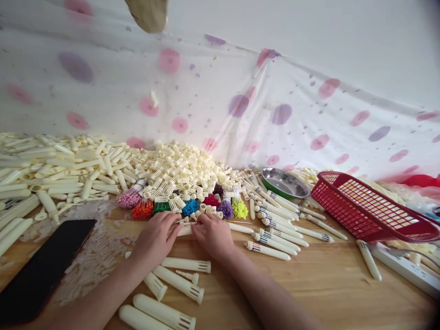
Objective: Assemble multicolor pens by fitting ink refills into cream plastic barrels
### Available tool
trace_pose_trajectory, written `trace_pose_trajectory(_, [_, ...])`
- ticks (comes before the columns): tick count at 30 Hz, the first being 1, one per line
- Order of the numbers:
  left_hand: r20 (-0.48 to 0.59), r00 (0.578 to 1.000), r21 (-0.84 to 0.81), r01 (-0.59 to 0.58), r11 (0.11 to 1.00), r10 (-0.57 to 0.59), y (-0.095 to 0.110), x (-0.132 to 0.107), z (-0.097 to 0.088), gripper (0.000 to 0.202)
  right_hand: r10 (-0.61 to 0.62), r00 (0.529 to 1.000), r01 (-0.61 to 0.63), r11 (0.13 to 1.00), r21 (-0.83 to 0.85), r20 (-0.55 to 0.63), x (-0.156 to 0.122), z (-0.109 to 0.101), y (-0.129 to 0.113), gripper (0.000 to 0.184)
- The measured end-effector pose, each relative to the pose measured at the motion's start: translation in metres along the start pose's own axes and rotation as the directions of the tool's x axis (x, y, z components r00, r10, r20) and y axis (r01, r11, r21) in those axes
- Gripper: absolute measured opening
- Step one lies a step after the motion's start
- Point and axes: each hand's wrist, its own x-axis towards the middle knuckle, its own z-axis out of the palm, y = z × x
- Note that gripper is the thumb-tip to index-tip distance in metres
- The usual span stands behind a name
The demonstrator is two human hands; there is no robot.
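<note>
My left hand (156,239) and my right hand (215,233) meet at mid-table, fingers bent inward. Between them lies a cream plastic pen part (184,230), pinched by the fingertips of both; its ends are covered by my fingers. Just beyond are bundles of small coloured pieces, among them pink (129,198), orange (142,210), blue (190,207), purple (226,208) and yellow-green (239,209). Behind these rises a heap of slotted cream caps (178,169). Under and in front of my left forearm lie several cream pen barrels (180,283) with slotted ends.
Multicolour pens (275,240) lie in rows at right, near a green-rimmed metal dish (285,182), a red plastic basket (364,206) and a white power strip (409,268). At left are a black phone (44,270), clear plastic slivers (91,261) and piled cream barrels (68,165).
</note>
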Motion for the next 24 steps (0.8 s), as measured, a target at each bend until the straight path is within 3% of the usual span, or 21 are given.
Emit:
trace_pose_trajectory(3, [-0.016, 1.000, -0.005, -0.024, 1.000, 0.023, -0.004, 0.012, -0.007, 0.022, -0.066, 0.991, 0.076, 0.994, 0.085, -0.116, 0.007, -0.009, 0.008, 0.011])
trace_pose_trajectory(6, [0.016, 0.998, 0.078, -0.056, 0.995, 0.055, -0.009, 0.030, -0.012, 0.028, -0.017, 0.986, 0.048, 0.982, 0.183, -0.166, 0.023, -0.019, 0.022, 0.015])
trace_pose_trajectory(11, [0.099, 0.995, 0.201, -0.011, 0.980, -0.010, -0.016, 0.061, -0.010, 0.048, -0.024, 1.000, 0.024, 0.976, 0.216, -0.003, 0.059, -0.025, 0.044, 0.045])
trace_pose_trajectory(15, [0.098, 0.995, 0.217, -0.035, 0.975, 0.014, -0.030, 0.085, -0.005, 0.036, -0.117, 0.981, 0.096, 0.986, 0.137, 0.152, 0.087, -0.020, 0.046, 0.062])
trace_pose_trajectory(21, [0.045, 0.999, 0.291, 0.000, 0.957, -0.014, -0.057, 0.119, 0.002, 0.033, -0.219, 0.960, 0.213, 0.976, 0.054, 0.175, 0.143, -0.016, 0.043, 0.044])
trace_pose_trajectory(24, [0.029, 0.999, 0.328, 0.014, 0.945, -0.024, -0.069, 0.137, 0.005, 0.033, -0.219, 0.960, 0.215, 0.976, 0.041, 0.177, 0.177, -0.012, 0.043, 0.041])
